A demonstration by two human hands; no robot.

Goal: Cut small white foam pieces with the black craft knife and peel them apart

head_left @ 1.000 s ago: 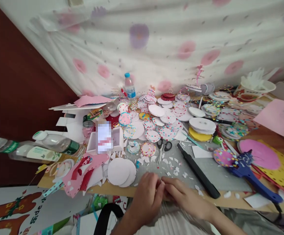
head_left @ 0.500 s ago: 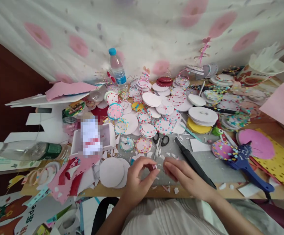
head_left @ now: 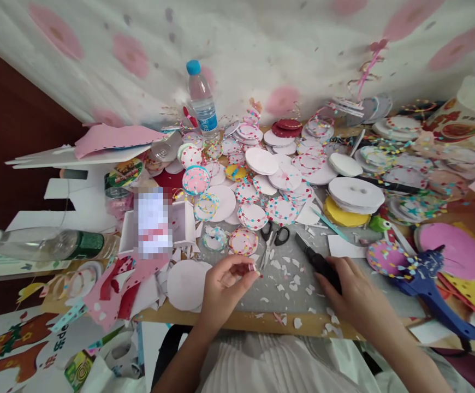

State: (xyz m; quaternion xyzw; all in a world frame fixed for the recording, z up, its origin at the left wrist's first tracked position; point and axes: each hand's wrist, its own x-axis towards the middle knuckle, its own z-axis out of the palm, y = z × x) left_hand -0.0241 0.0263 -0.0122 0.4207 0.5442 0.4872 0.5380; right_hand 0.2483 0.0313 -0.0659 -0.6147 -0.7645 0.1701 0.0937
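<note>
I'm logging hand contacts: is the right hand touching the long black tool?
Touching: the head view shows the right hand with the long black tool between its thumb and fingers.

A blue-capped clear plastic bottle (head_left: 203,106) stands at eleven o'clock; a red-and-white round tub (head_left: 458,121), two o'clock.

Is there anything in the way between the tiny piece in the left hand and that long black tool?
Only low things: the scissors and white paper scraps lie on the grey mat between the tiny piece in the left hand and the long black tool. Nothing visible stands up there.
</note>
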